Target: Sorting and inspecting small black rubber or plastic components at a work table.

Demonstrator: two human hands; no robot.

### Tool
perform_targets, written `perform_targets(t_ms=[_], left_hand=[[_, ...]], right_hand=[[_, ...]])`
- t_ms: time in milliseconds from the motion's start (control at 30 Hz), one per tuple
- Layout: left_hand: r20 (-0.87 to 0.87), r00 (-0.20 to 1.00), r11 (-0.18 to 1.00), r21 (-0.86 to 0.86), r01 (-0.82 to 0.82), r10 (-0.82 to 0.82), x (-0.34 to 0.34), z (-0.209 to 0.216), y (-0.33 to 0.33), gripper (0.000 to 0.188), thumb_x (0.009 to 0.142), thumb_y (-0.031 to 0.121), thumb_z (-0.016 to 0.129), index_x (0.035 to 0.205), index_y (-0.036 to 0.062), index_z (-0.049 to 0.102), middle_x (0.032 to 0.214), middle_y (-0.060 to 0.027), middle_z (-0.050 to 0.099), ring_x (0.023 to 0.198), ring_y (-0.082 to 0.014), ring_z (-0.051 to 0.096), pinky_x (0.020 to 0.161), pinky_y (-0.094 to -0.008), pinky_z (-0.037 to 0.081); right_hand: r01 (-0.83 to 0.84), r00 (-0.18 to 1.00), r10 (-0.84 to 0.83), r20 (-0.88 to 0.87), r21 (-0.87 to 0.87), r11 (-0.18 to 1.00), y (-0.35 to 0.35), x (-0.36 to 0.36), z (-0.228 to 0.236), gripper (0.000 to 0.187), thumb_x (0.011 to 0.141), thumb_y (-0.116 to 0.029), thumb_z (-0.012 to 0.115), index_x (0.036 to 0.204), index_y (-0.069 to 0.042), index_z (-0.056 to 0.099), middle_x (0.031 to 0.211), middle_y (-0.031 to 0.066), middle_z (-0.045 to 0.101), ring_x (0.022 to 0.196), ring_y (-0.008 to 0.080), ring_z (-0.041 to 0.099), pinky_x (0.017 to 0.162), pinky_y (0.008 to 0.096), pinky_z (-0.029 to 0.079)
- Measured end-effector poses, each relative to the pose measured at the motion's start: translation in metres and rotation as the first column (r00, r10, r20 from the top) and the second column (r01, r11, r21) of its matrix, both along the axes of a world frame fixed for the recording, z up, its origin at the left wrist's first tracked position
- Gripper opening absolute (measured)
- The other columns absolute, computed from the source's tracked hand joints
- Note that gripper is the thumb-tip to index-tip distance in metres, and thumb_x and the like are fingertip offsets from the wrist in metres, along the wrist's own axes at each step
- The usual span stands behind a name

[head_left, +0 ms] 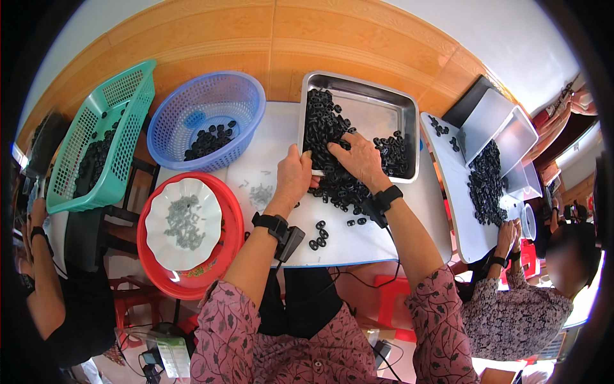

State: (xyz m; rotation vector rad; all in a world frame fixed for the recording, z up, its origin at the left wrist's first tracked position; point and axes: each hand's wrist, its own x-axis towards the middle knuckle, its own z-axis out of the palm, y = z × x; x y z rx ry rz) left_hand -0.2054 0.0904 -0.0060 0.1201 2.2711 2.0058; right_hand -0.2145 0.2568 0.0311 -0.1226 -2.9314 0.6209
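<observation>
A metal tray point(413, 144) holds a heap of small black two-holed plastic pieces point(323, 121), thickest along its left side. My left hand point(295, 179) is closed on the tray's near left corner, its thumb by the rim. My right hand point(363, 161) reaches over the near side, with fingers apart and touching the black pieces; its fingertips are partly hidden among them. More black pieces point(336, 191) are spilled on the white table point(268, 153) just below the tray, between my wrists. A few loose ones point(318, 235) lie closer to the front edge.
Left of the tray stand a blue basket point(252, 121) and a green basket point(57, 198), both with black pieces. A white scalloped plate point(157, 233) of small clear pieces rests on a red basin point(234, 211). Co-workers sit on both sides; another table point(441, 166) at right carries a black heap.
</observation>
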Motion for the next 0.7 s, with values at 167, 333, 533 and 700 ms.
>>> perform_targets(t_ms=[167,333,533,700], left_hand=[[-0.008,1.000,1.000,-0.008,-0.013,0.012,-0.002,-0.003,0.003,0.019,0.098,0.016,0.045,0.093,-0.0023,0.042,0.073,-0.0145,0.063,0.051,-0.0203,0.065,0.042,-0.0300,0.053],[0.004,1.000,0.999,-0.033,-0.019,0.020,0.000,0.001,0.002,0.018,0.097,0.015,0.045,0.095,-0.0022,0.043,0.075,-0.0133,0.063,0.052,-0.0191,0.065,0.042,-0.0292,0.053],[0.003,1.000,1.000,-0.006,-0.028,0.028,0.001,0.000,0.004,0.017,0.097,0.015,0.045,0.095,-0.0021,0.042,0.073,-0.0151,0.063,0.050,-0.0203,0.064,0.041,-0.0302,0.052],[-0.034,0.999,0.998,-0.046,-0.031,0.029,0.000,-0.002,0.003,0.018,0.097,0.015,0.045,0.094,-0.0028,0.042,0.074,-0.0159,0.063,0.050,-0.0213,0.065,0.041,-0.0313,0.053]], right_hand=[[-0.004,1.000,0.005,0.009,-0.025,1.000,0.001,0.007,0.003,0.051,0.076,-0.046,0.057,0.108,-0.009,0.068,0.112,0.0178,0.063,0.103,0.0367,0.060,0.088,0.0499,0.043],[-0.005,1.000,0.006,-0.026,0.027,1.000,-0.003,0.013,0.001,0.047,0.075,-0.042,0.058,0.107,-0.009,0.069,0.110,0.0161,0.064,0.102,0.0357,0.059,0.087,0.0485,0.042],[-0.002,0.992,0.010,-0.129,0.062,0.998,-0.006,0.024,-0.002,0.039,0.075,-0.037,0.061,0.102,-0.010,0.069,0.105,0.0130,0.064,0.100,0.0337,0.057,0.086,0.0470,0.041],[-0.019,0.982,0.023,-0.190,0.018,1.000,-0.007,0.034,0.000,0.031,0.074,-0.031,0.064,0.096,-0.009,0.068,0.102,0.0109,0.062,0.096,0.0328,0.057,0.083,0.0457,0.041]])
